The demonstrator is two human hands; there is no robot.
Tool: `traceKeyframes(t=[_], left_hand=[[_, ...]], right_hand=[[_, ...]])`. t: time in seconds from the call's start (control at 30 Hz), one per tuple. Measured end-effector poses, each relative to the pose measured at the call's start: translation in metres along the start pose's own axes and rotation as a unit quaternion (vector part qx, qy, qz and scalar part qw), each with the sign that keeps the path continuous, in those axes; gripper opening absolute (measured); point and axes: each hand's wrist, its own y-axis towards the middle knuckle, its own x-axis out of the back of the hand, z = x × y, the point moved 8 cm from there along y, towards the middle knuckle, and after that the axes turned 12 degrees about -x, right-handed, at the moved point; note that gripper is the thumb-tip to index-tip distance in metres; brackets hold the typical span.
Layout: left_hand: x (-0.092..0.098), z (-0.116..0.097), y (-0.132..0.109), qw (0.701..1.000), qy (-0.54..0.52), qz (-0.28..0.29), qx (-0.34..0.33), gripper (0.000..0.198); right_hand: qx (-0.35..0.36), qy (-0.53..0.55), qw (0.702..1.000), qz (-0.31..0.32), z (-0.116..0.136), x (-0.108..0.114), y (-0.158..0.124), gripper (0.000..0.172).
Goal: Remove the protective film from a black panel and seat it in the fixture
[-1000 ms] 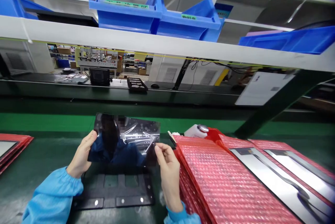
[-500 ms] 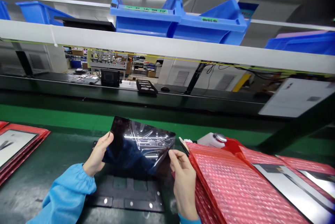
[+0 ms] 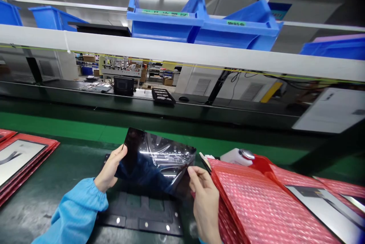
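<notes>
A glossy black display panel (image 3: 137,160) is held tilted above the bench, its face towards me. My left hand (image 3: 110,168) grips its left edge, thumb on the front. Wrinkled clear film (image 3: 164,152) lies over the panel's face, creased and full of reflections. At the panel's right edge my right hand (image 3: 205,198) is closed in a pinch on the film, its creases running to the fingertips. Beneath the panel a black frame-like fixture (image 3: 129,217) with white round dots rests on the bench, partly hidden by it.
Red bubble-wrap sleeves (image 3: 248,198) with panels are stacked at right, close to my right hand. More red sleeves (image 3: 54,143) lie at far left. A white bottle (image 3: 234,156) with a metal top stands behind the right stack. Blue bins (image 3: 168,27) sit on the shelf (image 3: 171,48) above.
The view has shifted slightly, so everything appears a little further right. Both hands keep their hold, and the film's creases and reflections have changed slightly.
</notes>
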Motion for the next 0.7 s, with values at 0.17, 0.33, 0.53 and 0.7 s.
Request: traceKeyframes(t=[0.17, 0.33, 0.53, 0.7], left_hand=[[0.013, 0.007, 0.001, 0.999, 0.011, -0.035, 0.012, 0.049], [0.017, 0.009, 0.002, 0.999, 0.015, -0.049, 0.012, 0.049], [0.009, 0.006, 0.001, 0.999, 0.008, -0.030, 0.011, 0.049], [0.011, 0.004, 0.000, 0.999, 0.010, -0.042, 0.005, 0.051]], right_hand=[[0.010, -0.007, 1.000, -0.001, 0.002, 0.001, -0.001, 0.040], [0.009, -0.006, 1.000, -0.005, 0.002, 0.002, -0.002, 0.041], [0.016, 0.000, 1.000, -0.013, 0.003, 0.003, -0.002, 0.042], [-0.001, 0.004, 1.000, -0.007, -0.001, 0.003, 0.000, 0.040]])
